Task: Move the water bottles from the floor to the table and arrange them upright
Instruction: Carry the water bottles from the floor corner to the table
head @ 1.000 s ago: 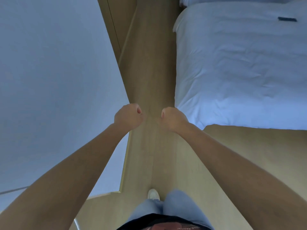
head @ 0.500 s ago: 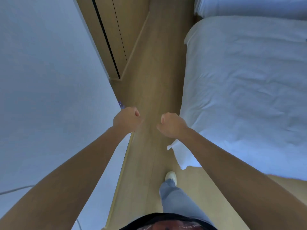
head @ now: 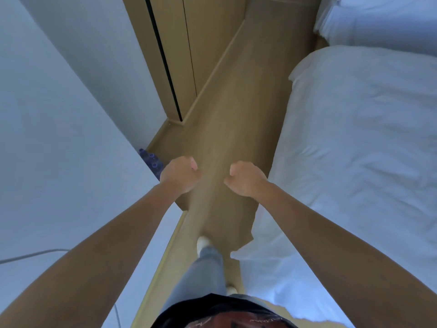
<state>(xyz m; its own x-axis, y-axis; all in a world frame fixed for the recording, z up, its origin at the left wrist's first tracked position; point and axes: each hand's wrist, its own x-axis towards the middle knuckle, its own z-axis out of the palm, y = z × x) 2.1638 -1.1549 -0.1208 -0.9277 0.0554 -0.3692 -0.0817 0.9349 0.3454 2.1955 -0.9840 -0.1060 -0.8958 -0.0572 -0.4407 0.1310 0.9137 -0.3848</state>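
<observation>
We have both grips curled into fists and holding nothing: left hand point(head: 181, 174), right hand point(head: 246, 179); the water bottles point(head: 151, 160) stand on the floor point(head: 227, 119) just beyond the left hand, tucked against the white worktop point(head: 59, 143); reaching blind past its edge, we could topple them.

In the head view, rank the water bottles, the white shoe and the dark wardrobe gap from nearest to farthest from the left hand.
1. water bottles, just left of the left hand, on the floor.
2. white shoe, below it.
3. dark wardrobe gap, far up.
</observation>
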